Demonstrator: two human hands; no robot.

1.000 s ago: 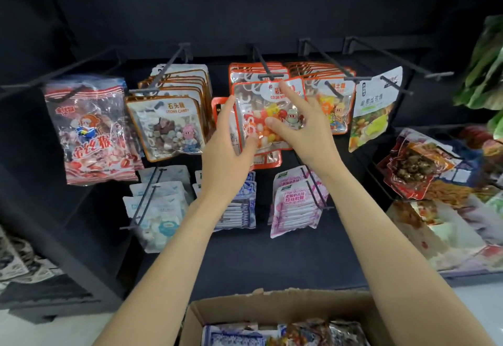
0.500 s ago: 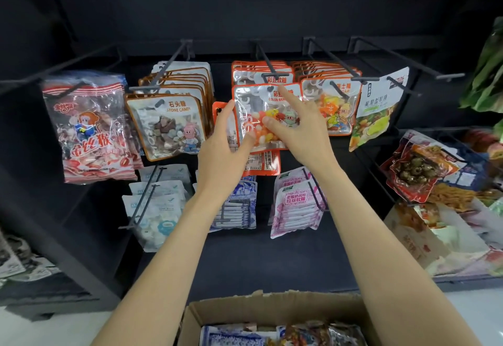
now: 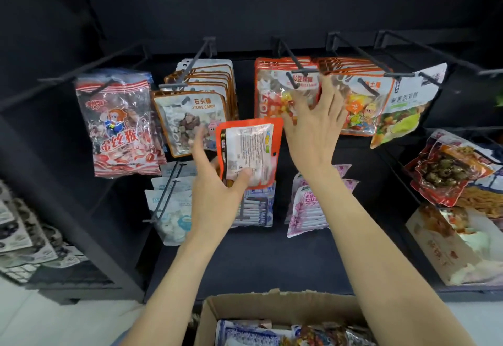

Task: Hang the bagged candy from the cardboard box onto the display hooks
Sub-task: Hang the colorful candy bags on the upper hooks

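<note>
Two bare hands are raised in front of the dark display rack. The left hand [image 3: 215, 196] holds an orange-edged candy bag [image 3: 249, 152] by its lower part: the thumb presses on the printed back label and the other fingers are behind the bag, so I cannot see them well. This bag is upright, with its back side turned to the person (the white label with small text is what we see), and it hangs in the air below the top row, not on any hook. It is just to the left of the right hand and partly covers the stone candy bags [image 3: 190, 122].

The right hand [image 3: 313, 125] is spread, with straight fingers resting on the front bag of the colourful candy stack [image 3: 275, 92], which hangs on a display hook [image 3: 291, 59]. It grasps nothing.

Next to that stack on the right hang more orange bags [image 3: 362, 106], then a white and green bag [image 3: 405, 108]. At the far left hangs a red striped bag with a monkey picture [image 3: 119, 125].

At the bottom edge stands the open cardboard box [image 3: 272, 305], between the two forearms, with more bagged candy [image 3: 272, 333] inside.
</note>
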